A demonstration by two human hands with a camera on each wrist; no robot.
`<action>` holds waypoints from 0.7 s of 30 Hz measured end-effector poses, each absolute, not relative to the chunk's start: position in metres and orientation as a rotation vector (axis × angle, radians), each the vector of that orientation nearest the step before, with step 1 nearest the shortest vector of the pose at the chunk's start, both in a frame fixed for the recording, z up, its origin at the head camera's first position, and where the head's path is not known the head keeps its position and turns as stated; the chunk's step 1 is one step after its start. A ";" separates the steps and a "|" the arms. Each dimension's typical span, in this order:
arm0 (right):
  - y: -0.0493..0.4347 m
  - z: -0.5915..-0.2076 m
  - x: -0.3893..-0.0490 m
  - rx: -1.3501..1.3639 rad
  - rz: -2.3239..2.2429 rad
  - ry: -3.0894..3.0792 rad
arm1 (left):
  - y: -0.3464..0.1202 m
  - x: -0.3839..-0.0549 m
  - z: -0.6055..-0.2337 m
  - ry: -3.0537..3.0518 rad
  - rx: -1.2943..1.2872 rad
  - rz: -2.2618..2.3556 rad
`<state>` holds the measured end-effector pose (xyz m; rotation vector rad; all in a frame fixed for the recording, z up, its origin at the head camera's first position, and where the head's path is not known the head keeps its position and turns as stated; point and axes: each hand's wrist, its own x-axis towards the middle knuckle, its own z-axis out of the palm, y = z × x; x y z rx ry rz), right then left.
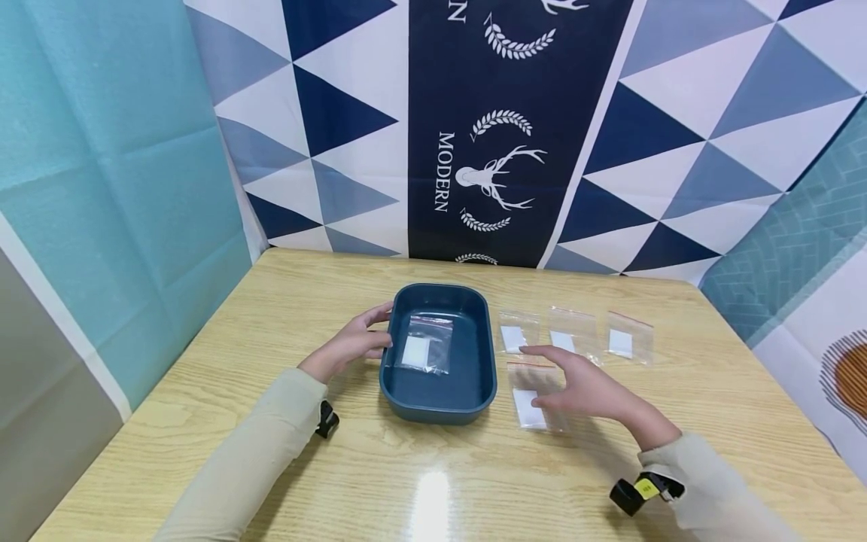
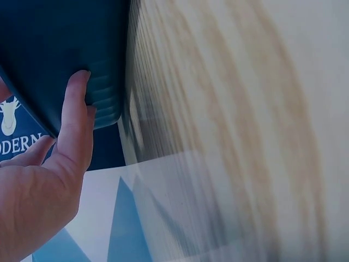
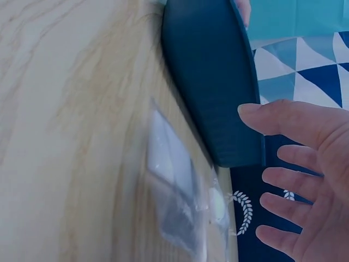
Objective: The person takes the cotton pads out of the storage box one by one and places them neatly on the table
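Note:
A dark blue rectangular tray (image 1: 440,413) stands on the table, and a clear zip bag (image 1: 418,350) with a white insert lies inside it. At the tray's left side is my left hand (image 1: 348,342); in the left wrist view its extended fingers (image 2: 73,117) touch the outer wall. My right hand (image 1: 585,384) hovers, fingers spread and empty, over a zip bag (image 1: 527,412) just right of the tray. That bag (image 3: 169,144) also shows in the right wrist view, below the thumb, and the hand partly covers it in the head view.
Behind the right hand three more zip bags with white inserts lie in a row: a left one (image 1: 512,336), a middle one (image 1: 561,340) and a right one (image 1: 620,342). The wooden table (image 1: 352,482) ends at a patterned cloth backdrop (image 1: 352,150).

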<state>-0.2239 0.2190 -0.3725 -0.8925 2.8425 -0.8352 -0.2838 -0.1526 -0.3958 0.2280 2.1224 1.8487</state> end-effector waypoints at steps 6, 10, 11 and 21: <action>0.215 -0.365 -0.226 -0.889 -0.839 2.865 | -0.152 -0.284 -0.396 2.124 0.222 1.855; 0.210 -0.360 -0.230 -0.900 -0.842 2.880 | -0.152 -0.284 -0.396 2.117 0.223 1.864; 0.209 -0.359 -0.231 -0.901 -0.841 2.885 | -0.152 -0.284 -0.396 2.114 0.223 1.867; 0.197 -0.352 -0.244 -0.906 -0.879 2.874 | -0.152 -0.285 -0.397 2.121 0.219 1.856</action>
